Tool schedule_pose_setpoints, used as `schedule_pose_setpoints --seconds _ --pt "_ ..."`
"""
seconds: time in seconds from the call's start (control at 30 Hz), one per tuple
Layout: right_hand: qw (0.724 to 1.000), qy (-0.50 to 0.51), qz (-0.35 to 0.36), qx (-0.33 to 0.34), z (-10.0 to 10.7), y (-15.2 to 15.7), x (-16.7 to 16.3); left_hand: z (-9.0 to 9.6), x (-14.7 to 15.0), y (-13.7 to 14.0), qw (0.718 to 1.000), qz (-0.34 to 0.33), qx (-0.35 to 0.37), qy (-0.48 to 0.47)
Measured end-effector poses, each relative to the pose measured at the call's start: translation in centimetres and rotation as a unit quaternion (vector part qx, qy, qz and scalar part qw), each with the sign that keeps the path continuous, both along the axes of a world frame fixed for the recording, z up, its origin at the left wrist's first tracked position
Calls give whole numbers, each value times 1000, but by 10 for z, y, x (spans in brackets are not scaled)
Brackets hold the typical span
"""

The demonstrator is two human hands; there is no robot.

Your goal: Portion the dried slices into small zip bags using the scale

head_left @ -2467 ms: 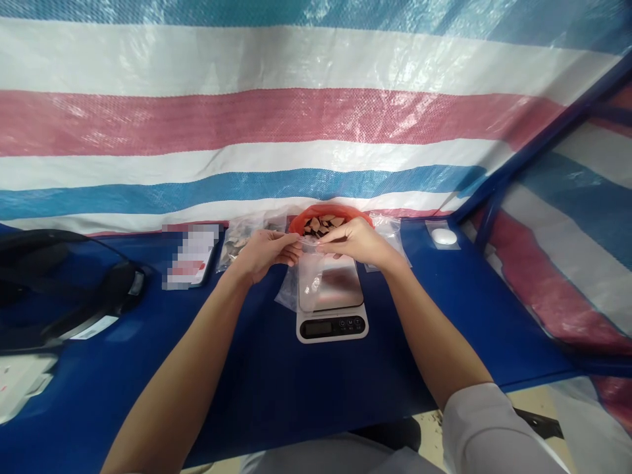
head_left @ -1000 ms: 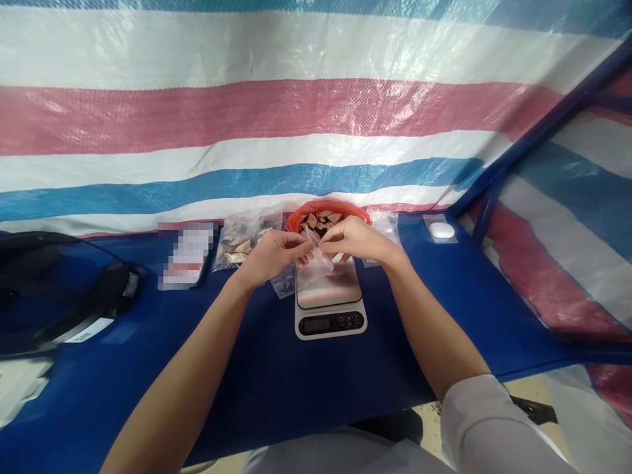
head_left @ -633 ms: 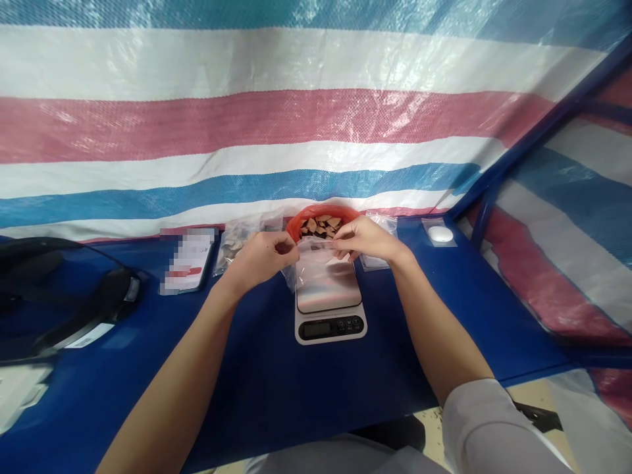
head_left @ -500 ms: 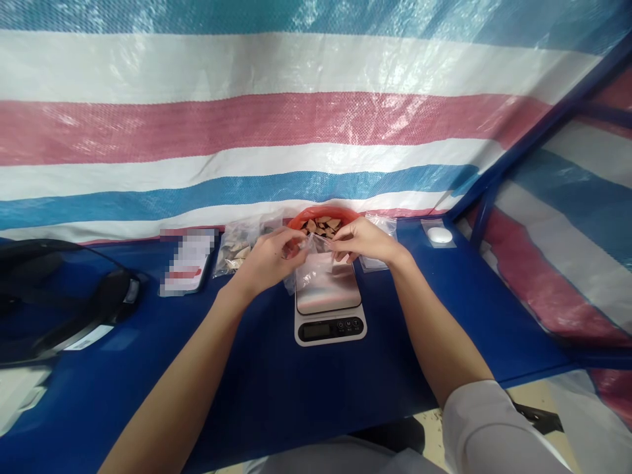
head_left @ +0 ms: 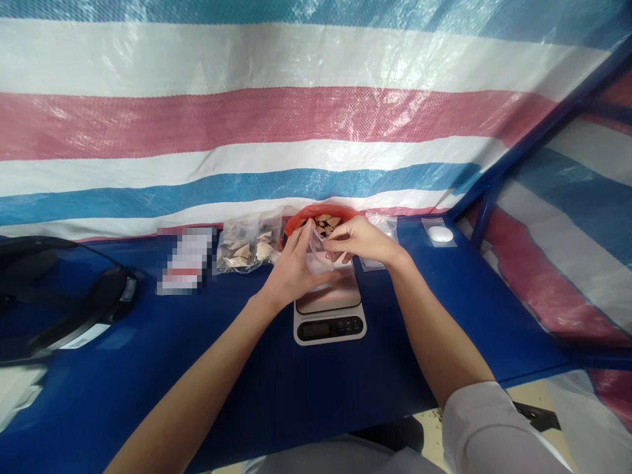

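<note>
A clear plastic bag (head_left: 318, 260) is between my hands, above the steel plate of a white kitchen scale (head_left: 330, 328). My left hand (head_left: 296, 266) is curved around the bag's left side, fingers pointing up and thumb stretched beneath it. With bent fingers, my right hand (head_left: 358, 240) pinches the bag's upper right edge; those fingertips are partly hidden. Just behind the hands stands a red bag (head_left: 296, 216), its mouth wide, with brown dried slices (head_left: 328, 220) inside. The scale's display looks dark.
Filled clear bags of pale dried pieces (head_left: 241, 250) lie left of the red bag, beside a blurred-out phone-like object (head_left: 185, 262). Flat clear bags (head_left: 382, 227) lie to the right, near a white oval case (head_left: 439, 234). A black headset (head_left: 99, 309) sits far left.
My left hand has moved right and turned, going from pinching the bag's edge to cupping its side. The filled bags at left show more. My right hand stays nearly in place.
</note>
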State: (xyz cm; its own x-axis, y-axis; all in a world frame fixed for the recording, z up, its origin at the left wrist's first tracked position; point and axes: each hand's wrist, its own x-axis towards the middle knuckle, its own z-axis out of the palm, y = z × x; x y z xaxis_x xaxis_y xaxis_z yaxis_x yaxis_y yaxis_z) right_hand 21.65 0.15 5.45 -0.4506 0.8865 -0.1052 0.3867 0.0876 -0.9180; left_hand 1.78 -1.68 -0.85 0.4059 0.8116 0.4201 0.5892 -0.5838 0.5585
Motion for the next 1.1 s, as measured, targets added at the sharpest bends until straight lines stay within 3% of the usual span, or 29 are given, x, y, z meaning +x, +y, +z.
schedule_pose_setpoints --seconds 0.2,0.5,0.67,0.93,1.1 --pt "1000 -14 0 7 -3 3 6 4 3 -3 998 48 22 -41" --pt "969 -75 -45 229 9 -6 8 -2 5 -2 995 74 24 -56" --pt "942 -141 3 305 16 -16 -11 -8 7 -1 995 83 32 -48" --pt "924 -243 68 287 9 -13 -25 -13 6 1 996 79 32 -37" --pt "955 -161 45 247 -1 -6 -17 -12 4 1 996 70 16 -46"
